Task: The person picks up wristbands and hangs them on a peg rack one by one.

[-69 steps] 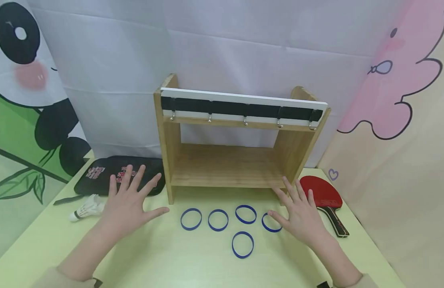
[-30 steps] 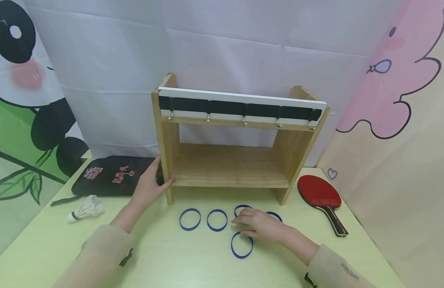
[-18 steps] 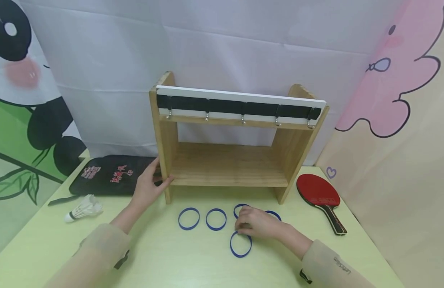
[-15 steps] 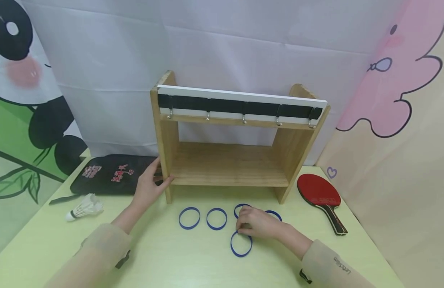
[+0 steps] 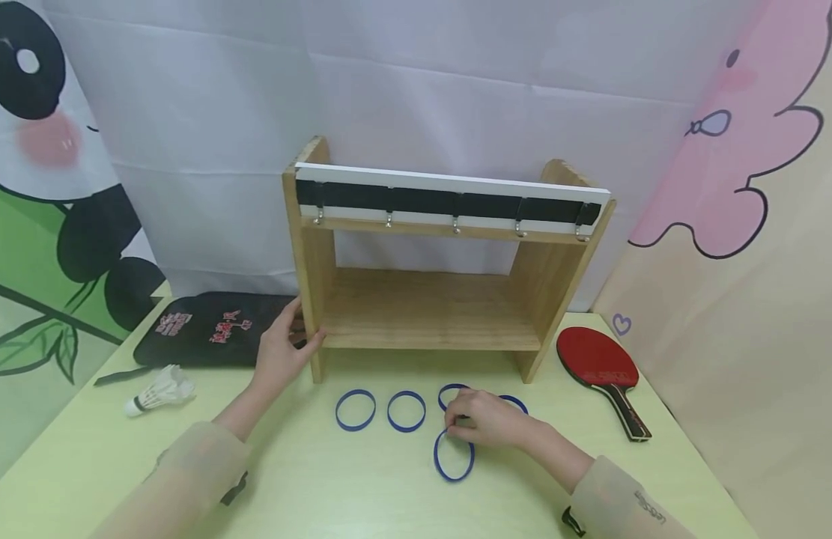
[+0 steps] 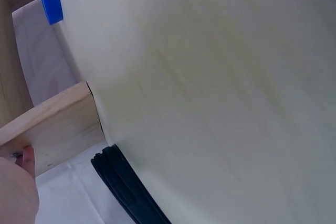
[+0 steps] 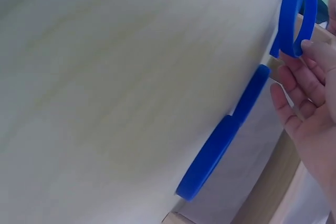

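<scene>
My right hand point(image 5: 486, 421) pinches the upper edge of the nearest blue wristband point(image 5: 436, 454) between thumb and finger. In the right wrist view this wristband point(image 7: 287, 19) stands tilted up in the pinch, the other fingers loosely bent. Two flat wristbands point(image 5: 356, 410) point(image 5: 407, 412) lie to the left; two more point(image 5: 449, 386) point(image 5: 515, 401) lie partly hidden behind the right hand. My left hand point(image 5: 281, 352) grips the left side panel point(image 5: 305, 269) of a wooden shelf, thumb on its front edge, fingers behind. In the left wrist view only part of that hand point(image 6: 18, 187) shows.
Across the shelf's top runs a white board with a black strip point(image 5: 422, 201) and several metal hooks point(image 5: 456, 224). A black case point(image 5: 207, 329) and a shuttlecock point(image 5: 161, 390) lie at left. At right lies a red table tennis bat point(image 5: 597, 358). A white cloth point(image 5: 429, 82) hangs behind.
Both hands, earlier spread above the table, have come down: the left onto the shelf's side panel, the right onto the nearest wristband. That wristband's near-hand edge has since tilted up slightly.
</scene>
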Demonstrator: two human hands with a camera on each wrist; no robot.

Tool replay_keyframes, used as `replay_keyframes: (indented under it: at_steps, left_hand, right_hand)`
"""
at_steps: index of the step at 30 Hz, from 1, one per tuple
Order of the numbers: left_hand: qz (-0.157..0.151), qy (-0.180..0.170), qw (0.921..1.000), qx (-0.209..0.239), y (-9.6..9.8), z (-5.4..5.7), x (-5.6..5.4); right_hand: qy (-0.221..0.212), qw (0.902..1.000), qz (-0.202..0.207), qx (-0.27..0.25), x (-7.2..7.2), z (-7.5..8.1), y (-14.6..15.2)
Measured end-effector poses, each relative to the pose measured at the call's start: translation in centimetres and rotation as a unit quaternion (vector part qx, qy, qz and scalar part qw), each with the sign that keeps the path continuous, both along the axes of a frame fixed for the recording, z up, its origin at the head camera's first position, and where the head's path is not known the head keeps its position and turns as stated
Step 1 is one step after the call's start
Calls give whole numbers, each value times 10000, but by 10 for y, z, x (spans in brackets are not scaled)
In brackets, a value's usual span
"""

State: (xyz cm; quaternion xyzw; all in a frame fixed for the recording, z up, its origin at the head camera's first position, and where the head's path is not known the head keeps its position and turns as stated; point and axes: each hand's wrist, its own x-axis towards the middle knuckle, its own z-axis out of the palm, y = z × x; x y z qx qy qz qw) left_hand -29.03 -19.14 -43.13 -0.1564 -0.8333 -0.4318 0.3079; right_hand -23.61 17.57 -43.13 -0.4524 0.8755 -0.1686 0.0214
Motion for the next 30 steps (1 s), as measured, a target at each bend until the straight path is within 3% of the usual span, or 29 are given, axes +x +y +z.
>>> replay_keyframes:
  at_steps: [15, 25, 30]
  left_hand:
    - [-74, -375, 9988, 314, 5, 4, 5]
    - [-33, -312, 9989, 347, 5, 5, 5]
    - [-18, -303, 9990, 334, 4, 4, 5]
  right_hand:
    - [-757, 9958, -114, -510, 9, 14, -3]
    - [-745, 9900, -104, -1194, 18, 45, -9]
    - [-478, 9837, -216, -1719, 22, 67, -14]
